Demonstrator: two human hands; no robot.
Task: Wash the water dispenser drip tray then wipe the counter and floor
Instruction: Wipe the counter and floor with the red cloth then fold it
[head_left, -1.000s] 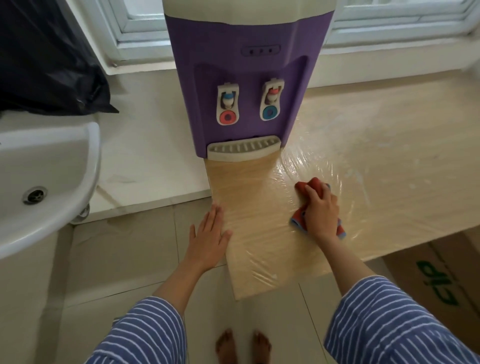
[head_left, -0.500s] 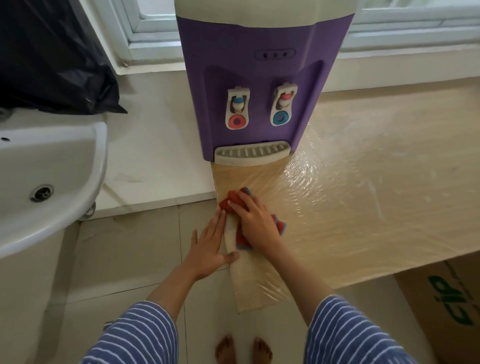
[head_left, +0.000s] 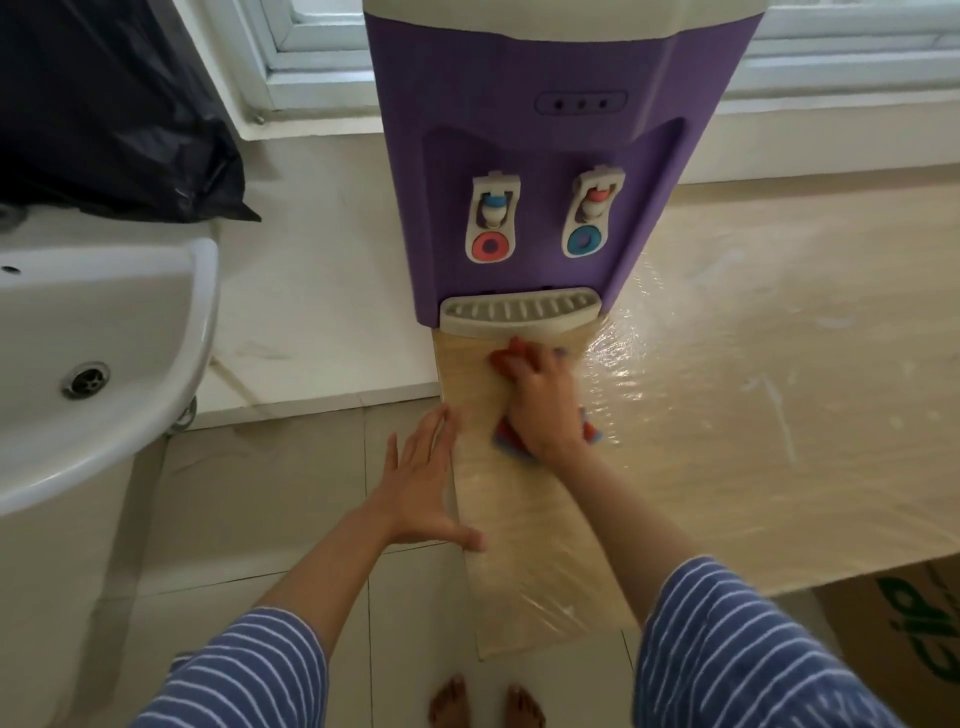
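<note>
- The drip tray (head_left: 519, 315) sat in its slot at the foot of the purple water dispenser (head_left: 540, 156): a pale plastic piece, curved along its front, with a row of slots across the top.
- Just in front of it, near the counter's left edge, lay a red and blue cloth (head_left: 511, 358), bunched and soft, its far end almost touching the tray's front lip.
- The right hand (head_left: 543, 408) pressed down on that cloth, fingers curled over it and gripping; the hand was blurred, so I could not make out each finger.
- The left hand (head_left: 423, 486) lay open and flat, fingers straight and spread, at the counter's left edge, with the thumb reaching onto the surface; it held nothing and sat nearer to me than the tray.
- The counter (head_left: 779, 415) was a light wood-grain board under clear, crinkled plastic film that shone where light caught it.
- Two white taps stood above the tray, one with a red ring (head_left: 491, 248), the other with a blue ring (head_left: 586, 241).
- Left of the dispenser ran a pale stone ledge (head_left: 322, 312), and past it a smooth white sink (head_left: 93, 353) with a metal drain.
- A black plastic bag (head_left: 104, 114) slumped in the far left corner.
- Both sleeves were blue with white stripes (head_left: 737, 649); bare feet (head_left: 485, 701) stood on beige floor tiles (head_left: 260, 493).
</note>
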